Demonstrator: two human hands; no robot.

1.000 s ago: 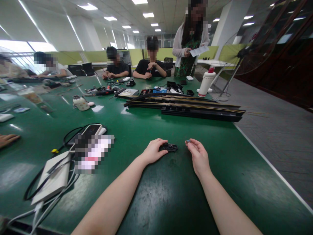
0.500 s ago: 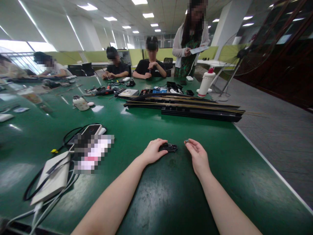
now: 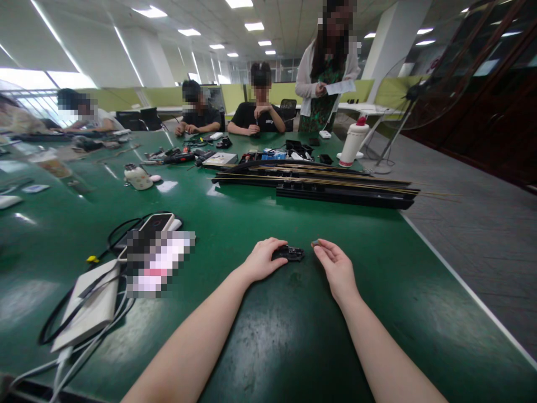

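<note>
My left hand [image 3: 265, 258] grips the left end of a small black mechanical part [image 3: 293, 253] lying low over the green table [image 3: 251, 358]. Its thumb and fingers close around that end, and the part's right end sticks out toward my other hand. A small grey-green piece [image 3: 315, 243] is pinched between the thumb and fingertips of my right hand [image 3: 337, 267]. A short gap separates this piece from the black part. Both are too small to identify further.
Long black rails [image 3: 344, 193] with thin brass-coloured rods lie across the table ahead. To the left are a phone [image 3: 157, 224], a white power bank [image 3: 90, 305] and cables. A white bottle [image 3: 353, 144] stands at the back right. Several people are around the far side.
My right hand has moved slightly left with the small piece, closer to the black part. My left hand has stayed in place. The standing person's paper has shifted a little.
</note>
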